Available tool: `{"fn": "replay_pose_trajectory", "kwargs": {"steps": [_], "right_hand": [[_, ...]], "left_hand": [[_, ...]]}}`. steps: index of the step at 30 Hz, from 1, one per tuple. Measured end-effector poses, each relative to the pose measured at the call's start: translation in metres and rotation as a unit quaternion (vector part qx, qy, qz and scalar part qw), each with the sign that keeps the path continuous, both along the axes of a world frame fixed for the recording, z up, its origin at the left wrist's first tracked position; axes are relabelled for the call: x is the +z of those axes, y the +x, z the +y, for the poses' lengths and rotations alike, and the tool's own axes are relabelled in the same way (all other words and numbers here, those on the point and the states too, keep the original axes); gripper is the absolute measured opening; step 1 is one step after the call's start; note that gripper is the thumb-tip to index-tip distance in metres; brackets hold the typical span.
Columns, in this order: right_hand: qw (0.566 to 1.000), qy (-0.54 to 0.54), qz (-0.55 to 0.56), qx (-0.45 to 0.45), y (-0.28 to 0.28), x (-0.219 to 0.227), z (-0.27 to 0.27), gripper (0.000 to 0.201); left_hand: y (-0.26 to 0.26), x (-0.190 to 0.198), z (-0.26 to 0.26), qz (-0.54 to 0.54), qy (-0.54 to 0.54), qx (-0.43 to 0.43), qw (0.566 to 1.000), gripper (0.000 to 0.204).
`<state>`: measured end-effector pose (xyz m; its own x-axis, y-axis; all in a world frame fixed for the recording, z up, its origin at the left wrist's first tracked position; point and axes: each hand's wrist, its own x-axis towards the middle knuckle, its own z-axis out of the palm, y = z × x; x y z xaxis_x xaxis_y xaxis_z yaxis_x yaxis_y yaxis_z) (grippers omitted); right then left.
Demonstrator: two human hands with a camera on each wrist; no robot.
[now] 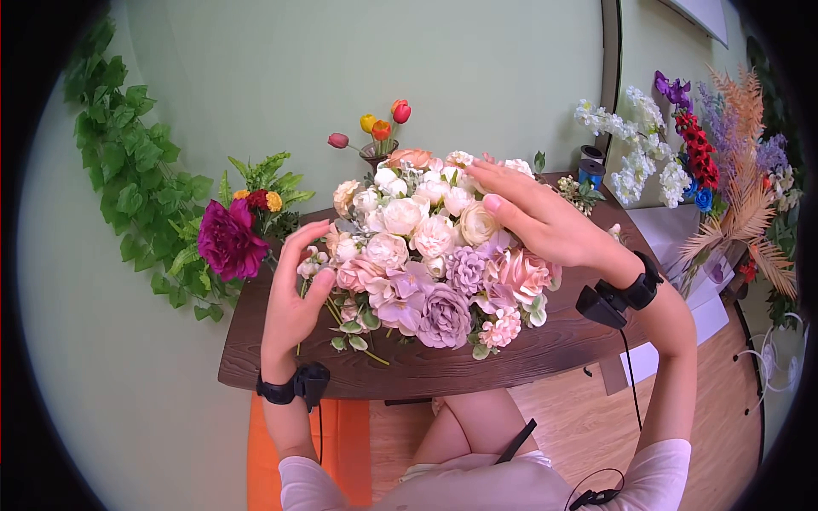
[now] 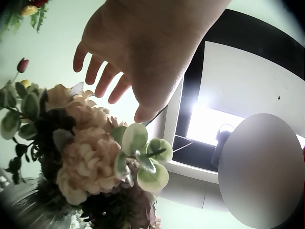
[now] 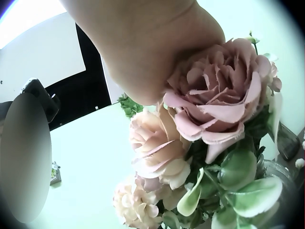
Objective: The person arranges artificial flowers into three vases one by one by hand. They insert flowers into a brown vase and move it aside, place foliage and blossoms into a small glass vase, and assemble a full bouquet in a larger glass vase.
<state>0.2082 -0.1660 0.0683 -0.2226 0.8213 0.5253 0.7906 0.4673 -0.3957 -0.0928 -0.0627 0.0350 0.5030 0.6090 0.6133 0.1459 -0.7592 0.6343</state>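
A large artificial bouquet (image 1: 402, 215) of white, pink and lilac flowers fills the middle of the dark wooden table (image 1: 545, 345). My right hand (image 1: 554, 221) lies over its right side, fingers straight and reaching across the white blooms. In the right wrist view, a dusky pink rose (image 3: 217, 90) sits against that palm. To the left, my left hand (image 1: 294, 302) is held upright beside the bouquet, thumb and fingers apart. The left wrist view shows this hand's spread fingers above a peach bloom (image 2: 88, 162) and pale green leaves (image 2: 136, 140). Neither hand grips anything.
Behind the bouquet stands a small vase (image 1: 375, 155) of tulips. A magenta flower (image 1: 232, 241) with ferns is at the left, near an ivy garland (image 1: 128, 170). Ribbon spools (image 1: 590, 166) sit at the back right. More flower stems (image 1: 703, 153) stand at the far right.
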Motion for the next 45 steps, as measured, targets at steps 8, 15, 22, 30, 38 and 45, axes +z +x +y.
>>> {"fn": "replay_pose_trajectory", "kwargs": {"steps": [8, 15, 22, 30, 38, 45], "right_hand": [[0.962, 0.092, 0.255, -0.035, 0.017, -0.019, -0.024, 0.049], [0.869, -0.007, 0.472, -0.151, 0.087, -0.152, -0.001, 0.034], [0.958, -0.098, 0.229, -0.142, 0.081, -0.257, 0.022, 0.034], [0.947, -0.222, 0.112, -0.203, 0.077, -0.279, 0.043, 0.043], [0.902, -0.219, 0.339, -0.152, 0.062, -0.252, 0.029, 0.041], [0.817, -0.216, 0.523, -0.110, 0.049, -0.207, 0.038, 0.040]], "left_hand": [[-0.006, -0.075, 0.009, -0.170, -0.145, 0.053, 0.973, 0.038], [0.000, -0.154, 0.025, -0.227, -0.228, 0.001, 0.947, 0.042], [0.028, -0.178, 0.006, -0.207, -0.349, 0.086, 0.910, 0.025], [0.064, -0.187, -0.003, -0.106, -0.187, -0.069, 0.974, 0.049], [0.085, -0.224, 0.026, 0.002, -0.059, -0.034, 0.998, 0.045], [0.092, -0.245, 0.049, -0.027, -0.040, -0.034, 0.998, 0.040]]}}
